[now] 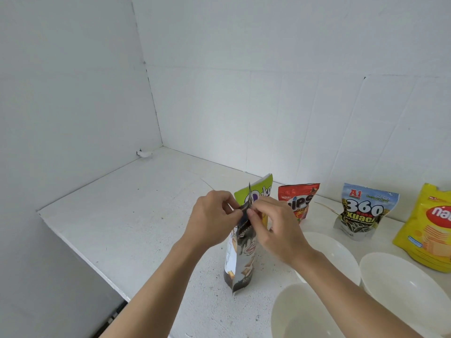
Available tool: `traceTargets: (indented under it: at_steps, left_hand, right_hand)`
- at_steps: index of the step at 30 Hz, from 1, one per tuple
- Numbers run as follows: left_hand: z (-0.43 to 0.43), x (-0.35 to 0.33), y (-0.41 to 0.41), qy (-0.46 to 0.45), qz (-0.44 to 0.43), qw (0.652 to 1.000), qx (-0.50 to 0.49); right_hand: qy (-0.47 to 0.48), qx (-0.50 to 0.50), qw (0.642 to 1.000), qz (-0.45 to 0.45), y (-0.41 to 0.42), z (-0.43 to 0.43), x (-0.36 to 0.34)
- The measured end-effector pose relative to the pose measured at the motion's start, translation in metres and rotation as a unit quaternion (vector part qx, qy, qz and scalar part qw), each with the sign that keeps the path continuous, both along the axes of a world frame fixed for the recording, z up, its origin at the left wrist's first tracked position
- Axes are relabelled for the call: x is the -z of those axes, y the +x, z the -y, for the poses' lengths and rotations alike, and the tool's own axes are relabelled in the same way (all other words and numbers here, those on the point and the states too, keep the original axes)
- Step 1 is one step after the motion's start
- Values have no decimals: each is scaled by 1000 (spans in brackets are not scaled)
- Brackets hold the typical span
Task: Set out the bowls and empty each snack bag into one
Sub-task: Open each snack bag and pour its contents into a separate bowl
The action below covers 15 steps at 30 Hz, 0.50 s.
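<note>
A silver and brown snack bag stands upright on the white counter. My left hand and my right hand both pinch its top edge, one on each side of a torn strip that sticks up. Three white bowls stand to the right: one behind my right arm, one at the front, one further right. Behind stand a green bag, a red bag, a blue and black seed bag and a yellow bag.
White tiled walls meet in a corner at the back left. The counter's left edge drops off to a dark gap. A small white fitting sits near the wall corner.
</note>
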<state>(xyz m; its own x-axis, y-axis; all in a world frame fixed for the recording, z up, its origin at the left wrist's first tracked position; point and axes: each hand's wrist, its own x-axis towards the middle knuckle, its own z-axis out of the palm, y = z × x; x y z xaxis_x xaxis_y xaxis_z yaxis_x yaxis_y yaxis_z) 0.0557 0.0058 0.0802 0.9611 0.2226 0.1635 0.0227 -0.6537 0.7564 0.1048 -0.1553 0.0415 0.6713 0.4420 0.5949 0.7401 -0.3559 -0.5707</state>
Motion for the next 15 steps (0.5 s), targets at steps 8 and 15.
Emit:
traceTargets:
  at_steps: [8, 15]
  left_hand:
    - [-3, 1, -6, -11, 11, 1000, -24]
    - [-7, -8, 3, -13, 4, 997, 73]
  right_hand:
    - [28, -29, 999, -29, -5, 1, -4]
    - [11, -24, 996, -85, 9, 4, -7]
